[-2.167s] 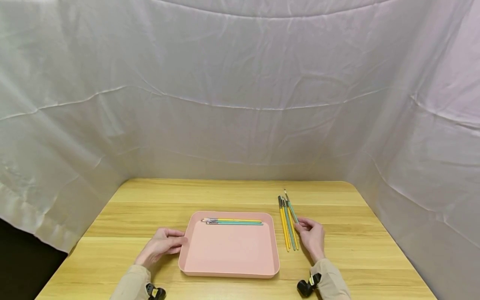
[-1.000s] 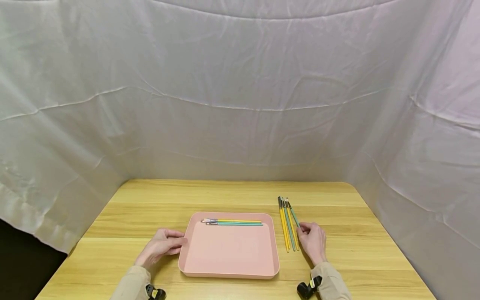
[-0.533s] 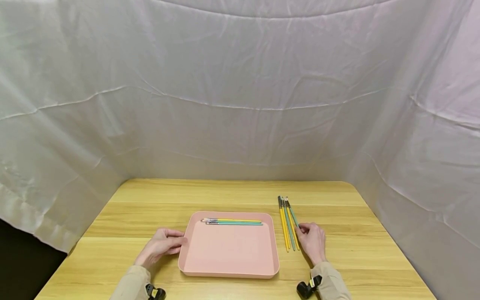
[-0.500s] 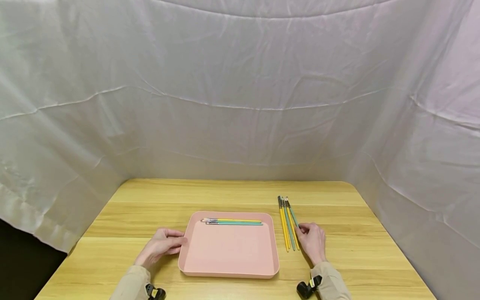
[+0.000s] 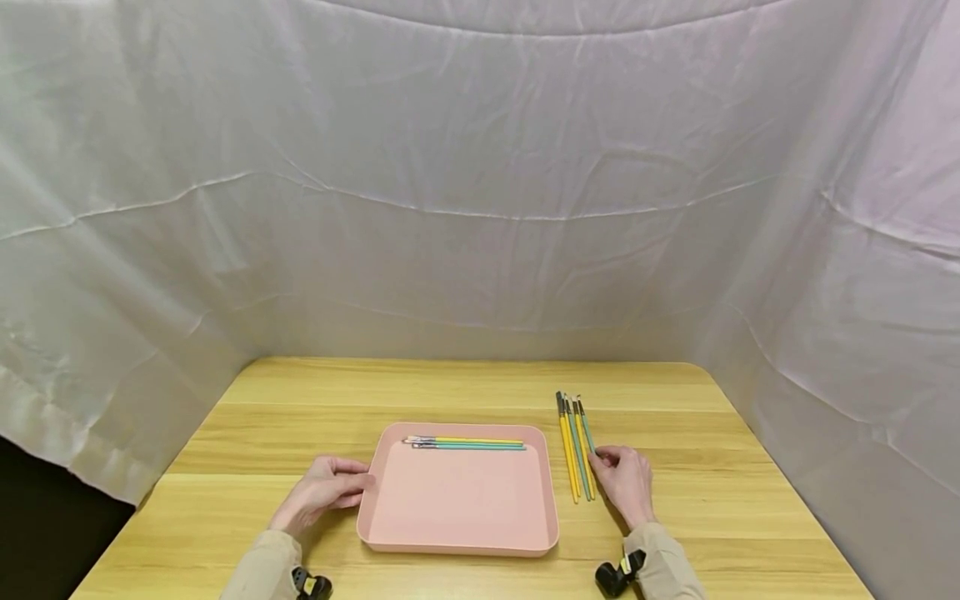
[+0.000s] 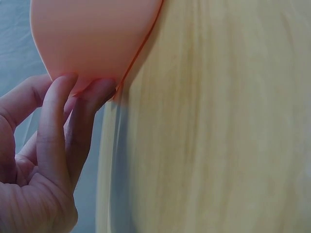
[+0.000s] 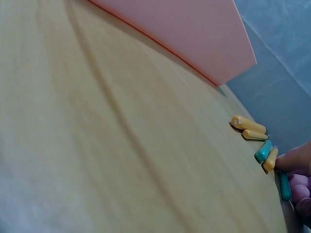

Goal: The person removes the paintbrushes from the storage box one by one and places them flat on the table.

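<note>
My left hand [image 5: 326,490] grips the left wall of a pink rectangular tray [image 5: 457,508]; the left wrist view shows the fingertips against the tray's outer wall [image 6: 97,39]. Right of the tray, my right hand [image 5: 624,482] pinches a teal-handled paintbrush [image 5: 587,432] at the right end of a loose row. In the right wrist view the teal handle end [image 7: 285,187] lies between thumb and fingers. Beside it are yellow paintbrushes [image 5: 567,450] and another teal paintbrush [image 5: 580,454], bristles pointing away from me.
Inside the tray, along its far wall, lie a yellow paintbrush [image 5: 480,440] and teal ones [image 5: 472,447], placed crosswise. The wooden table [image 5: 450,387] ends at a grey cloth curtain [image 5: 480,275] at the back and sides.
My right hand has drawn the teal paintbrush toward me and swung it nearly parallel with the row, its bristles now level with the others. The left hand and tray stay where they were.
</note>
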Demonstrator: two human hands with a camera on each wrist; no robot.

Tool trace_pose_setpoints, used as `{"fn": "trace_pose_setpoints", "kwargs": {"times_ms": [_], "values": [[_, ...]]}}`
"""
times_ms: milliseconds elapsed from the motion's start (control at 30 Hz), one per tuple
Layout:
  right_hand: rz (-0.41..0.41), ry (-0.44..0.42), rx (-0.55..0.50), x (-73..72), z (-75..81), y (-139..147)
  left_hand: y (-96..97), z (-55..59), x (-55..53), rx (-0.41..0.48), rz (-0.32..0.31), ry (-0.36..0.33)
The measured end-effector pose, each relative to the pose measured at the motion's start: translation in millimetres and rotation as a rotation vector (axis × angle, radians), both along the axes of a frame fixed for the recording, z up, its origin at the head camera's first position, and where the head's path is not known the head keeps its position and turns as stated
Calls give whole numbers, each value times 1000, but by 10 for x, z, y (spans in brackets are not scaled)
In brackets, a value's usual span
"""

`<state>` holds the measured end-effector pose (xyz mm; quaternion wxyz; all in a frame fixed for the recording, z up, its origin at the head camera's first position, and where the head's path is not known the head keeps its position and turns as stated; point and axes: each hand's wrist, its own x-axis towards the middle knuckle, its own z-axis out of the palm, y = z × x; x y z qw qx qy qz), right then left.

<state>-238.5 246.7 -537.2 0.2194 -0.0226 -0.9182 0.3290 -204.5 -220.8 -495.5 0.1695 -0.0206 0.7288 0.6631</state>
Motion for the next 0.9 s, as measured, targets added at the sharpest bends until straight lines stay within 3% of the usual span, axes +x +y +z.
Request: {"fn": "trace_pose_setpoints", "kwargs": {"times_ms": [333,767,900], "values": [[-16,-36,-44,9,17,-10,4,6,1,-27,16,-2],[-50,-110,-219,17,67,10,-6,-13,-3,8,-9,6],[-34,-95,-255,28,129,-50,-6,-19,-3,8,-9,3]]}}
